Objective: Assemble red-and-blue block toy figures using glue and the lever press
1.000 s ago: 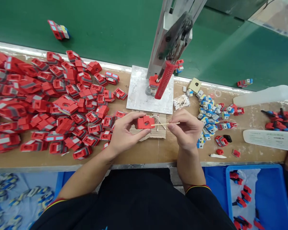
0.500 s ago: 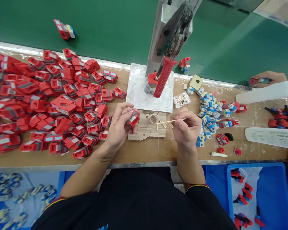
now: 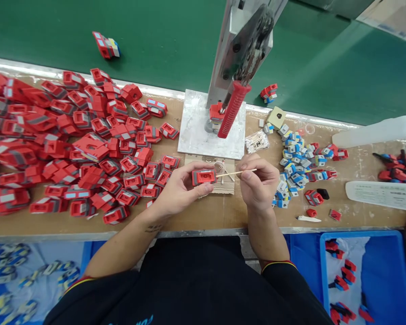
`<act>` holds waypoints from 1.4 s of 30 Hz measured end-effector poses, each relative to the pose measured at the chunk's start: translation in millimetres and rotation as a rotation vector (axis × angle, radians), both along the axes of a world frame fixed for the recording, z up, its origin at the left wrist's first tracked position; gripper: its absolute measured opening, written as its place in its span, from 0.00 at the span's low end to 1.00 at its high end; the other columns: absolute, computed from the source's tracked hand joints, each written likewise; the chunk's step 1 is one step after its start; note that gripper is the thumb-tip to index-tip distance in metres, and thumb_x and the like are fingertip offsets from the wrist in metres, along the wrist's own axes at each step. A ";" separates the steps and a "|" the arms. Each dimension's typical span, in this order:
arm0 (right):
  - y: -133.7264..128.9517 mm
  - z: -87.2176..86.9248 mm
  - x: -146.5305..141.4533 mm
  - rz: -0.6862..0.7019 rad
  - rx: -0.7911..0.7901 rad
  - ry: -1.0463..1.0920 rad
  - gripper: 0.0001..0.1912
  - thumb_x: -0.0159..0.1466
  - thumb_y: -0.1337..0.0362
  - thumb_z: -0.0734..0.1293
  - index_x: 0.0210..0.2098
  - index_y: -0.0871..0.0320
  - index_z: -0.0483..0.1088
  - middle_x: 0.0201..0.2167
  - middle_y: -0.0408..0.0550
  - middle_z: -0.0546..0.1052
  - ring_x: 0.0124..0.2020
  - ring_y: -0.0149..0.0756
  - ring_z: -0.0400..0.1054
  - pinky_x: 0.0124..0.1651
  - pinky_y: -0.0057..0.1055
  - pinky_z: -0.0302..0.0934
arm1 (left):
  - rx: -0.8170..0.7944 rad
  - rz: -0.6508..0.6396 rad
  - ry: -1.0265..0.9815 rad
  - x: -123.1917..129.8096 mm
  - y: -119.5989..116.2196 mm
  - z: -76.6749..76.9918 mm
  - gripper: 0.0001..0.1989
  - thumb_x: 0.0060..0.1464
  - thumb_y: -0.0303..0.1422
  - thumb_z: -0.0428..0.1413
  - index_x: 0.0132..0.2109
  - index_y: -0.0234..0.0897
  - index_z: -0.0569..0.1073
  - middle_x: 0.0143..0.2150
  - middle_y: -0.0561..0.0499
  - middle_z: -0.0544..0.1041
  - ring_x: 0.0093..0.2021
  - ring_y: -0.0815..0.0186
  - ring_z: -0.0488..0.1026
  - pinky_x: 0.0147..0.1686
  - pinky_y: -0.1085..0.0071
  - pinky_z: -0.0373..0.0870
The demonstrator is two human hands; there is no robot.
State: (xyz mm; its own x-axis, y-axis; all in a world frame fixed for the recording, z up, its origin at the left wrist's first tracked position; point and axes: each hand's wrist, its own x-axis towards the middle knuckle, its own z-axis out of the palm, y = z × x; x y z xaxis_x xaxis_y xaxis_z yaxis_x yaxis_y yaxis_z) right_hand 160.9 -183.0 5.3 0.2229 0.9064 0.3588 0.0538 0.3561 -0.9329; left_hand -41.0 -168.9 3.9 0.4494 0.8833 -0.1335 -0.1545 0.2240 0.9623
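Note:
My left hand [image 3: 176, 192] grips a red toy vehicle part [image 3: 203, 177] between thumb and fingers, its hollow recess facing up. Between the fingertips of my right hand [image 3: 261, 184] is a thin cotton swab [image 3: 233, 174], pointing left. The swab's tip meets or nearly meets the right end of the red part; I cannot tell which. Below both hands lies a piece of cardboard [image 3: 225, 188] with a small clear round dish [image 3: 219, 167] and other swabs on it, partly hidden by my left hand and the red part.
Behind my hands stands a lever press with a red handle [image 3: 235, 108] on a metal plate [image 3: 192, 135]. Red parts [image 3: 88, 149] pile up on the left, blue-white parts [image 3: 296, 158] on the right, beside a swab pack [image 3: 257, 141]. A green belt [image 3: 155, 45] runs behind.
My left hand has moved right and turned the red part recess up. The swab's end is now at the part. Items on the belt shifted right; a co-worker's hand left view.

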 end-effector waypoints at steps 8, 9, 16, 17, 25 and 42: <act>-5.0 2.0 -6.3 0.039 0.043 -0.120 0.13 0.68 0.50 0.76 0.32 0.50 0.81 0.25 0.42 0.78 0.26 0.34 0.69 0.31 0.35 0.65 | 0.118 0.038 0.060 1.3 -6.4 -0.3 0.17 0.57 0.39 0.72 0.50 0.38 0.85 0.46 0.43 0.88 0.42 0.58 0.86 0.40 0.66 0.84; -5.1 2.2 -7.0 0.043 0.039 -0.135 0.14 0.68 0.49 0.76 0.32 0.50 0.81 0.25 0.42 0.78 0.26 0.34 0.69 0.30 0.35 0.65 | 0.104 0.027 0.055 1.1 -6.7 -0.2 0.17 0.57 0.39 0.71 0.51 0.38 0.85 0.43 0.44 0.89 0.39 0.59 0.86 0.39 0.66 0.84; -4.6 3.2 -10.0 0.056 0.060 -0.172 0.13 0.69 0.51 0.75 0.32 0.51 0.81 0.25 0.43 0.78 0.25 0.33 0.68 0.29 0.34 0.63 | 0.147 0.067 0.079 1.4 -6.4 -0.4 0.18 0.53 0.38 0.73 0.50 0.37 0.87 0.44 0.43 0.89 0.41 0.56 0.87 0.41 0.66 0.86; -4.6 3.3 -10.3 0.049 0.053 -0.184 0.14 0.69 0.50 0.75 0.31 0.51 0.81 0.24 0.43 0.78 0.25 0.34 0.68 0.28 0.34 0.63 | 0.149 0.068 0.086 1.5 -6.4 -0.3 0.18 0.53 0.38 0.73 0.50 0.37 0.87 0.44 0.43 0.89 0.40 0.57 0.87 0.40 0.67 0.85; -4.4 4.9 -12.4 0.067 0.100 -0.242 0.10 0.70 0.56 0.74 0.33 0.51 0.81 0.25 0.43 0.80 0.24 0.32 0.67 0.27 0.33 0.62 | 0.165 0.080 0.090 1.4 -6.4 -0.4 0.18 0.52 0.37 0.73 0.50 0.37 0.87 0.43 0.43 0.90 0.39 0.57 0.87 0.39 0.68 0.85; -6.7 12.7 -3.1 0.003 0.169 -0.386 0.06 0.66 0.65 0.75 0.31 0.51 0.80 0.23 0.42 0.81 0.22 0.33 0.69 0.27 0.34 0.65 | 0.383 0.172 0.218 -3.2 -3.6 -0.5 0.11 0.53 0.33 0.71 0.45 0.41 0.87 0.45 0.45 0.89 0.43 0.57 0.86 0.47 0.63 0.84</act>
